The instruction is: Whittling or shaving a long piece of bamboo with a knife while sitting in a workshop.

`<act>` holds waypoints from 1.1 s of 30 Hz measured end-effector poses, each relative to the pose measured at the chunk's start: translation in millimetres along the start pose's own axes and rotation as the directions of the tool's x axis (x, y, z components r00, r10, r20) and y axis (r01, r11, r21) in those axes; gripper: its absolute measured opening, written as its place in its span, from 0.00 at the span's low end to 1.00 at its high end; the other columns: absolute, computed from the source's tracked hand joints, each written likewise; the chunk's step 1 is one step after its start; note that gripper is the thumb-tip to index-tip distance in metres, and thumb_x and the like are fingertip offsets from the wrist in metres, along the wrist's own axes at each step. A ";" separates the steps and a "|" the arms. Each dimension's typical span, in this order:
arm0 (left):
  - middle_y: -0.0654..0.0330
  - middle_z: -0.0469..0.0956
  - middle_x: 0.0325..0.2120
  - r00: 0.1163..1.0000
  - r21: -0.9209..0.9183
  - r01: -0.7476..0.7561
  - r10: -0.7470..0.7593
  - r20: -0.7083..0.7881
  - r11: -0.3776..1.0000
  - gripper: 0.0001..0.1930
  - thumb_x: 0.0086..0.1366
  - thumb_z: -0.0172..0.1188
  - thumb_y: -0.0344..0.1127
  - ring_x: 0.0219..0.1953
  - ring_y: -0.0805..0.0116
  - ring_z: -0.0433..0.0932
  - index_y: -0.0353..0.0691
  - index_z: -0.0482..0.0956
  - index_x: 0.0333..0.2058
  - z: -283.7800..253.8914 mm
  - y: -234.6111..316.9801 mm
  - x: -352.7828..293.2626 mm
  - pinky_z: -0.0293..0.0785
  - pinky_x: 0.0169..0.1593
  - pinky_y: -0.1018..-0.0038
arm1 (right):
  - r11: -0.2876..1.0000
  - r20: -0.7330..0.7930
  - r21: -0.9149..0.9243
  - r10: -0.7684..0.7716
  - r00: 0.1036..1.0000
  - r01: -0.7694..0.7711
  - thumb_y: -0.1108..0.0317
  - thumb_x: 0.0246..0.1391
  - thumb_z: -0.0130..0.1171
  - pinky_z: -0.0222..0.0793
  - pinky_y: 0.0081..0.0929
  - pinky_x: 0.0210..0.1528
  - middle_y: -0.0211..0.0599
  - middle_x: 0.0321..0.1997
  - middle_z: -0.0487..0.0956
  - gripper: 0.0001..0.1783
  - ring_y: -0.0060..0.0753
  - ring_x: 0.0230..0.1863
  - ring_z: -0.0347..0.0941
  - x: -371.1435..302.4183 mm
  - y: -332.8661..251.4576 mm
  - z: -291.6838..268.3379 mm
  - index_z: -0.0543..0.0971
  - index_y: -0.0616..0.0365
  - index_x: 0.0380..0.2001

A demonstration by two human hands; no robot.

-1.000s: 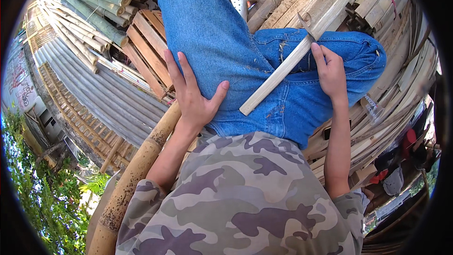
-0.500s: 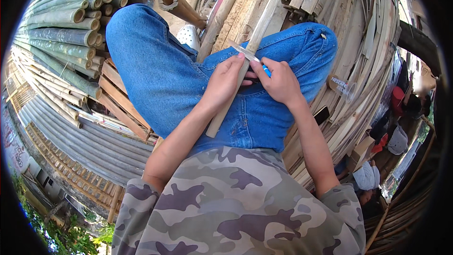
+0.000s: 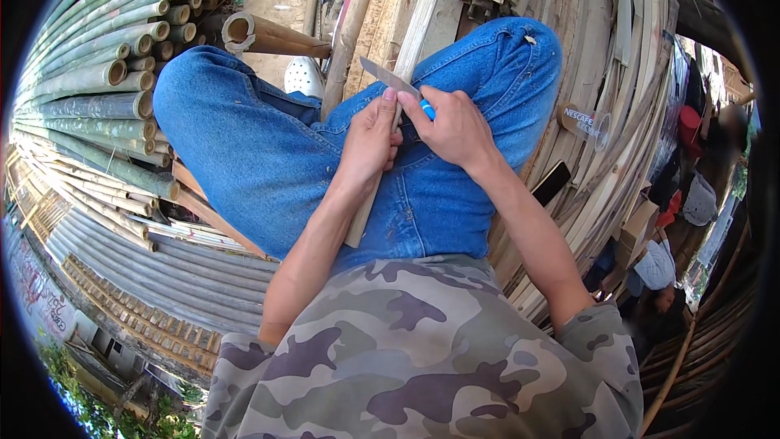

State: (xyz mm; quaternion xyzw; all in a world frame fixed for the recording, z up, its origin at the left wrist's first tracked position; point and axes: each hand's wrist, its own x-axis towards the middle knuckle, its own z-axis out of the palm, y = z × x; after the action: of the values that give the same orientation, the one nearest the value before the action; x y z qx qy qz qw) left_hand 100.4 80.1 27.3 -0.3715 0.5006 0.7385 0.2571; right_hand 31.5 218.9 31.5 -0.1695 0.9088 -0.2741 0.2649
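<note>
A long pale bamboo strip [image 3: 420,24] lies slantwise over my lap, between my thighs. My left hand [image 3: 370,140] is closed around it, with the thumb up beside the blade. In my right hand [image 3: 455,128] is a knife [image 3: 387,76] with a blue handle, my fingers wrapped round the grip. Its blade crosses the strip just beyond my left thumb, the tip pointing away to the left. The right thumb rests close to the back of the blade. Part of the strip under my left fingers is hidden.
Cut green bamboo poles [image 3: 97,73] are stacked at the left. An upright-cut bamboo tube [image 3: 276,35] lies beyond my left knee. Split bamboo slats [image 3: 585,73] spread at the right, carrying a clear plastic cup [image 3: 587,126] and a dark phone [image 3: 552,183]. A white shoe [image 3: 303,77] shows ahead.
The whole view has shifted slightly. The knife blade now shows its flat side more and sits a little nearer to me along the strip. Both hands keep their hold.
</note>
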 end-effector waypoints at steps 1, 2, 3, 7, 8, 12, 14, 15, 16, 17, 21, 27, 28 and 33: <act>0.67 0.68 0.18 1.000 -0.009 0.011 -0.011 0.005 1.000 0.23 0.76 0.40 0.56 0.16 0.81 0.62 0.42 0.73 0.39 -1.1 -1.7 0.6 0.60 0.19 0.81 | 0.999 0.015 0.026 0.025 1.000 -0.025 0.46 0.61 0.53 0.68 0.52 0.27 0.60 0.17 0.73 0.29 0.65 0.25 0.73 0.9 -0.1 -1.0 0.75 0.63 0.19; 0.67 0.69 0.18 1.000 -0.019 0.021 -0.021 0.009 1.000 0.23 0.76 0.40 0.56 0.16 0.80 0.63 0.41 0.73 0.39 -2.5 -4.1 1.3 0.62 0.20 0.80 | 0.999 0.010 0.030 0.027 1.000 -0.027 0.46 0.61 0.53 0.68 0.52 0.27 0.60 0.17 0.73 0.29 0.65 0.25 0.73 0.9 1.9 -2.1 0.75 0.63 0.19; 0.67 0.69 0.18 1.000 -0.014 0.020 -0.020 0.011 1.000 0.23 0.76 0.40 0.56 0.16 0.80 0.63 0.41 0.73 0.39 -4.7 -8.5 2.4 0.62 0.20 0.80 | 0.997 0.046 0.080 -0.009 0.999 0.005 0.46 0.61 0.53 0.67 0.52 0.26 0.60 0.17 0.73 0.30 0.65 0.25 0.73 0.4 5.1 -3.8 0.74 0.63 0.19; 0.61 0.76 0.26 0.969 -0.165 -0.233 0.242 0.040 0.958 0.23 0.76 0.40 0.52 0.23 0.73 0.74 0.35 0.74 0.40 -2.4 -14.7 2.2 0.74 0.27 0.76 | 0.985 0.101 0.143 -0.110 0.989 0.095 0.47 0.62 0.52 0.64 0.52 0.25 0.60 0.17 0.71 0.30 0.66 0.24 0.71 0.0 8.9 -6.6 0.74 0.65 0.17; 0.58 0.78 0.30 0.953 -0.202 -0.295 0.301 -0.001 0.934 0.23 0.77 0.40 0.50 0.26 0.71 0.77 0.33 0.74 0.41 0.0 -13.1 -0.1 0.77 0.31 0.74 | 0.985 0.104 0.142 -0.111 0.988 0.096 0.47 0.62 0.52 0.64 0.52 0.25 0.60 0.17 0.71 0.30 0.66 0.24 0.71 -0.2 7.8 -6.8 0.74 0.65 0.17; 0.54 0.79 0.37 0.962 -0.214 -0.252 0.267 0.047 0.944 0.25 0.77 0.38 0.50 0.31 0.68 0.81 0.32 0.73 0.44 -2.3 -3.5 0.4 0.80 0.36 0.73 | 0.987 0.105 0.143 -0.090 0.990 0.075 0.48 0.62 0.52 0.64 0.50 0.25 0.60 0.16 0.71 0.31 0.66 0.23 0.70 0.3 7.7 -6.5 0.74 0.65 0.17; 0.58 0.77 0.34 0.947 -0.157 -0.289 0.306 0.095 0.944 0.25 0.77 0.37 0.53 0.26 0.73 0.77 0.34 0.73 0.43 -6.8 -3.7 8.6 0.76 0.29 0.78 | 0.986 0.105 0.152 -0.091 0.990 0.075 0.48 0.62 0.52 0.64 0.50 0.25 0.60 0.16 0.70 0.31 0.66 0.22 0.69 0.4 7.4 -6.3 0.74 0.66 0.17; 0.58 0.77 0.34 0.947 -0.158 -0.289 0.306 0.094 0.944 0.25 0.77 0.37 0.53 0.26 0.73 0.77 0.34 0.73 0.43 -9.1 -5.2 7.9 0.76 0.29 0.78 | 0.984 0.107 0.164 -0.089 0.990 0.071 0.48 0.62 0.52 0.64 0.50 0.25 0.60 0.16 0.70 0.31 0.66 0.22 0.69 -0.3 6.3 -6.2 0.74 0.66 0.17; 0.61 0.75 0.31 0.956 -0.163 -0.246 0.268 0.124 0.955 0.25 0.77 0.37 0.55 0.24 0.77 0.73 0.36 0.72 0.41 -10.7 -7.0 6.5 0.72 0.26 0.80 | 0.982 0.110 0.176 -0.088 0.990 0.067 0.48 0.62 0.52 0.64 0.49 0.25 0.60 0.16 0.70 0.31 0.66 0.22 0.69 -0.4 6.0 -6.6 0.74 0.66 0.17; 0.64 0.73 0.28 0.961 -0.168 -0.202 0.228 0.155 0.965 0.26 0.76 0.37 0.57 0.22 0.80 0.70 0.38 0.72 0.39 -11.2 -7.4 5.9 0.67 0.23 0.82 | 0.982 0.111 0.176 -0.088 0.990 0.068 0.48 0.62 0.52 0.64 0.49 0.25 0.60 0.16 0.70 0.31 0.66 0.22 0.69 0.0 5.3 -7.3 0.74 0.66 0.17; 0.69 0.67 0.22 0.979 -0.110 -0.178 0.187 0.080 0.978 0.26 0.75 0.37 0.59 0.19 0.85 0.63 0.41 0.72 0.35 -4.4 -5.3 5.1 0.60 0.20 0.84 | 0.986 0.133 0.156 -0.080 0.988 0.058 0.47 0.62 0.51 0.62 0.50 0.25 0.61 0.17 0.70 0.32 0.66 0.23 0.69 1.7 4.4 -8.8 0.73 0.67 0.16; 0.71 0.67 0.18 0.986 -0.003 -0.165 0.165 -0.003 0.986 0.28 0.74 0.40 0.61 0.15 0.85 0.61 0.41 0.74 0.32 -1.3 -6.7 6.9 0.59 0.17 0.84 | 0.990 0.134 0.126 -0.083 0.987 0.066 0.48 0.62 0.51 0.62 0.51 0.25 0.62 0.17 0.69 0.31 0.66 0.23 0.69 5.7 5.7 -9.1 0.73 0.67 0.17; 0.70 0.67 0.18 0.986 0.003 -0.166 0.166 -0.015 0.986 0.28 0.74 0.40 0.60 0.15 0.85 0.62 0.41 0.75 0.32 -1.1 -6.4 6.9 0.59 0.17 0.83 | 0.989 0.141 0.127 -0.087 0.986 0.069 0.48 0.62 0.51 0.62 0.50 0.25 0.62 0.17 0.69 0.31 0.67 0.24 0.68 6.4 6.4 -8.6 0.73 0.67 0.17; 0.70 0.68 0.17 0.985 0.025 -0.161 0.162 -0.055 0.987 0.28 0.74 0.41 0.60 0.15 0.84 0.63 0.40 0.76 0.32 1.8 -4.1 3.5 0.59 0.17 0.83 | 0.981 0.152 0.173 -0.118 0.981 0.091 0.48 0.62 0.52 0.62 0.50 0.25 0.62 0.17 0.69 0.31 0.67 0.24 0.69 6.3 7.4 -11.2 0.74 0.67 0.18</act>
State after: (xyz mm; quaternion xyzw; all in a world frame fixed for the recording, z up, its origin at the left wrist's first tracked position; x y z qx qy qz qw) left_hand 100.9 83.3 22.6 -0.3477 0.5438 0.7408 0.1859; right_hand 18.8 226.5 32.6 -0.2162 0.8483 -0.3472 0.3362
